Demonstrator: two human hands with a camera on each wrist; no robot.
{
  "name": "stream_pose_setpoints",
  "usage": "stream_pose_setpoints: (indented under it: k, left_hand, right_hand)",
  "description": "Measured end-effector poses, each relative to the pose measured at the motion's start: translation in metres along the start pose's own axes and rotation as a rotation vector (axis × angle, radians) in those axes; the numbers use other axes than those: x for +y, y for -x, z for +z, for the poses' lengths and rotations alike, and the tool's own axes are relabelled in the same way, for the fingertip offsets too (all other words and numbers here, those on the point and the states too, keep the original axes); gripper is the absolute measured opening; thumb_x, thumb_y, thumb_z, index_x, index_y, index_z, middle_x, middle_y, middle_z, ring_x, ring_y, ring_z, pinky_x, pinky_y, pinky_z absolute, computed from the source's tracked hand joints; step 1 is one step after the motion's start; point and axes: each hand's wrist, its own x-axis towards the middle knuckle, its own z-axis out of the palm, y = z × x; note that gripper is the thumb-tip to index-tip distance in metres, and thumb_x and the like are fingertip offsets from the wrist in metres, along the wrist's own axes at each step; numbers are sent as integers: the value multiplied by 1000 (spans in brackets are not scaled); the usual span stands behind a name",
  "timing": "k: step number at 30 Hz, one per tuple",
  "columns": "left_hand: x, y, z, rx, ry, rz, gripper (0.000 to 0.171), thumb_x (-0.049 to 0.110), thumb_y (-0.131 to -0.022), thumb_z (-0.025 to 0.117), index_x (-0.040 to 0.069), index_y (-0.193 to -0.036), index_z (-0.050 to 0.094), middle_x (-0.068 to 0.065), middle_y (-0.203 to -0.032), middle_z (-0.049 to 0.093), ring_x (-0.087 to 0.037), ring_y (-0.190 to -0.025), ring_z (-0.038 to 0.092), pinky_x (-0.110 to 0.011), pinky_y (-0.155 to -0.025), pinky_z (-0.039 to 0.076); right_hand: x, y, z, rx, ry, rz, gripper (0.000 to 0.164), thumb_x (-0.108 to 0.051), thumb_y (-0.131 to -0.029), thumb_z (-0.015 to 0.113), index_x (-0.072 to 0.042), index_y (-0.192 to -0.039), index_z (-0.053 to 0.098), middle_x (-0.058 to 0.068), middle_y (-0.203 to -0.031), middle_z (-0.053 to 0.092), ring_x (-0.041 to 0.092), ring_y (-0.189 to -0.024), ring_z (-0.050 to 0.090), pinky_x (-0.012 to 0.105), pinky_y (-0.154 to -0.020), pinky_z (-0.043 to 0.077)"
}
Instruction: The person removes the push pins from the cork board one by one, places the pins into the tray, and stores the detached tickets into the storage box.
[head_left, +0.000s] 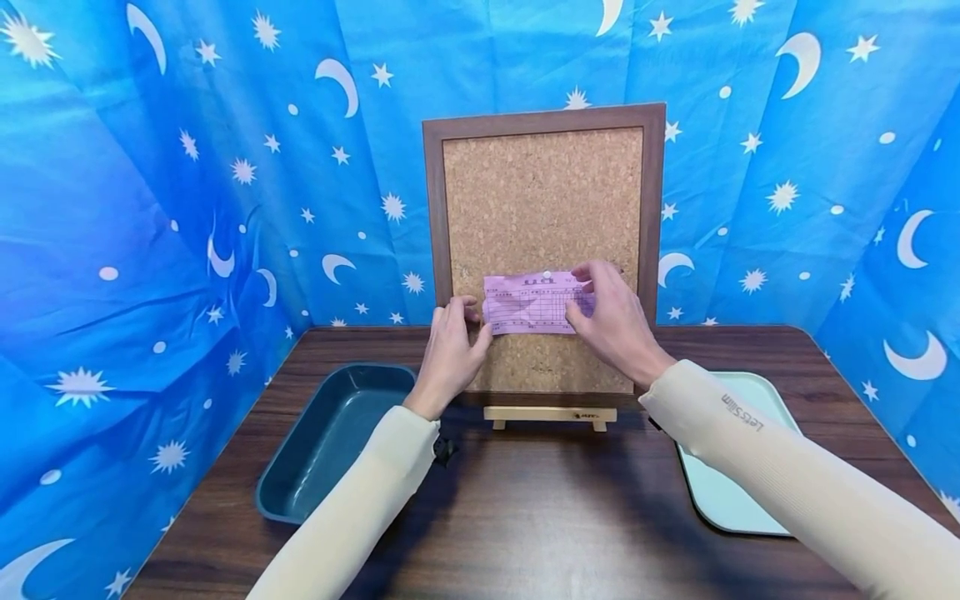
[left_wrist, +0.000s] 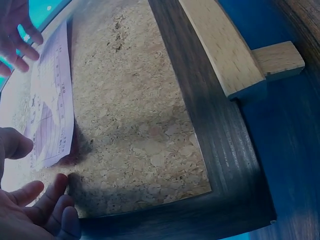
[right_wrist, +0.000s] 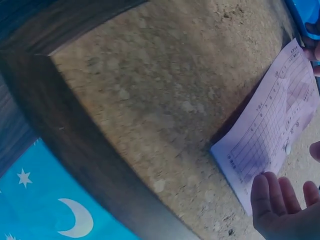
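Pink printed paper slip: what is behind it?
A rectangular brown-framed cork board is behind the pink printed paper slip, its cork visible above and below. The patch directly covered by the slip cannot be seen.

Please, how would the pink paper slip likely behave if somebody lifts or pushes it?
The pink paper slip is probably floppy and light, as it looks thin and wrinkled. Pushed sideways, it may pivot rather than slide freely, since a white pin shows near its top edge. Its lower edge, shadowing the cork board, would likely lift easily.
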Motion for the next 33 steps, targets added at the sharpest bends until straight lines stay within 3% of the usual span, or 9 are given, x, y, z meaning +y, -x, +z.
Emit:
stream_pose_setpoints:
  k: [6,13,21,33]
  left_hand:
    - [-1,-1,2,12,12,36,32,11,-90,62,2,-118,50,-7,-96,57,-24,-90,44,-34,-75,37]
    - [1,-3,3,32,-2,56,29,8,-90,61,1,-116,52,-7,-92,58,-24,-87,45,-34,-74,37]
    - [3,-7,6,67,-24,84,23,3,-89,58,0,-111,56,-6,-85,61,-25,-82,48,-35,-72,39]
    - [4,-10,7,105,-16,104,18,0,-88,57,-1,-107,57,-7,-83,60,-25,-79,49,-35,-69,40]
  right_hand:
    - [-8,-14,7,-32,12,-1,27,-6,-85,62,-3,-111,53,11,-105,55,24,-92,58,38,-73,48]
    - [-14,-21,13,-57,4,20,27,-4,-83,64,-3,-109,55,12,-105,57,24,-94,59,37,-77,48]
    - [-14,-26,17,-24,40,-35,26,0,-81,63,-3,-106,56,12,-103,59,26,-91,62,40,-80,46]
    - [-15,-35,22,-33,116,-3,17,-4,-83,61,-2,-100,63,8,-96,57,25,-87,57,39,-79,45]
